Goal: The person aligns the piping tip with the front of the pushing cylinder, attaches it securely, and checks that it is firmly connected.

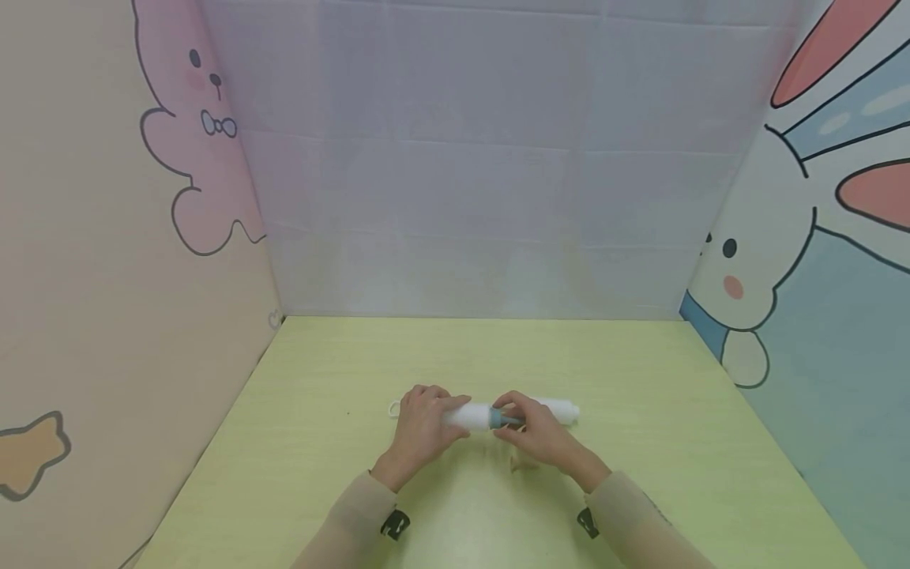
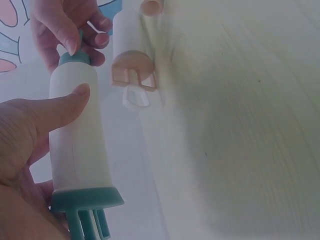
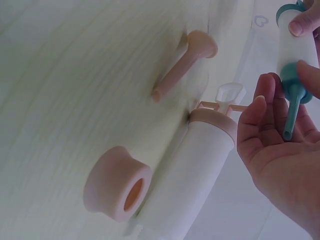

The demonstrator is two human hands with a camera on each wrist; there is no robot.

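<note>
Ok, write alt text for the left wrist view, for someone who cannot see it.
A left hand grips a white tube with teal ends while the right hand pinches its far teal tip. Beside them on the pale green table lies a second white tube with a pink cap.

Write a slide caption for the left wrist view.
Left hand holds white tube; right hand pinches its teal tip.

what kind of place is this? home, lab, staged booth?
Probably a staged tabletop booth, not a lived-in room: a pale green table boxed in by cartoon bunny side panels and a plain creased white backdrop. Only white tubes with teal or pink fittings lie on it.
</note>
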